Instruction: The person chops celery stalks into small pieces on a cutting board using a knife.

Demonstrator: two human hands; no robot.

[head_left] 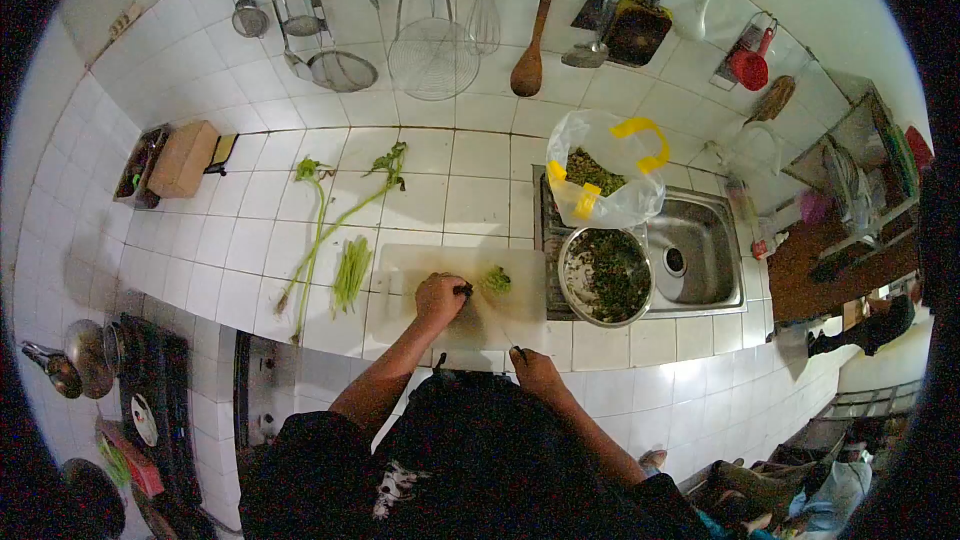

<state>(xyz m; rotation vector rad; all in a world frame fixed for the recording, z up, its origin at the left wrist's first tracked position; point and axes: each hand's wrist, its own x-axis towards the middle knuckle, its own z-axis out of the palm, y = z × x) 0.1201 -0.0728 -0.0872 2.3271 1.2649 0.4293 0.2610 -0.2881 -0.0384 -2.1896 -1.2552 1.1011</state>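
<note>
My left hand [438, 300] is closed over the pale cutting board [405, 262]. Something small and dark shows at its fingers; I cannot make out what it is. Lower right, at the board's near edge, my right hand [537, 372] grips the dark handle of a knife [507, 336], whose thin blade slants up and left over the board. A little heap of chopped greens [496, 281] lies to the right of my left hand. Cut green stalks [351, 276] lie left of the board, beside long leafy stalks [322, 230].
Right of the board, a metal bowl [568, 302] holds chopped greens, with a plastic bag [632, 202] of greens behind it. A steel sink [722, 240] adjoins them. Utensils, among them a wooden spoon [527, 70], hang on the tiled wall. A brown box [183, 160] stands far left.
</note>
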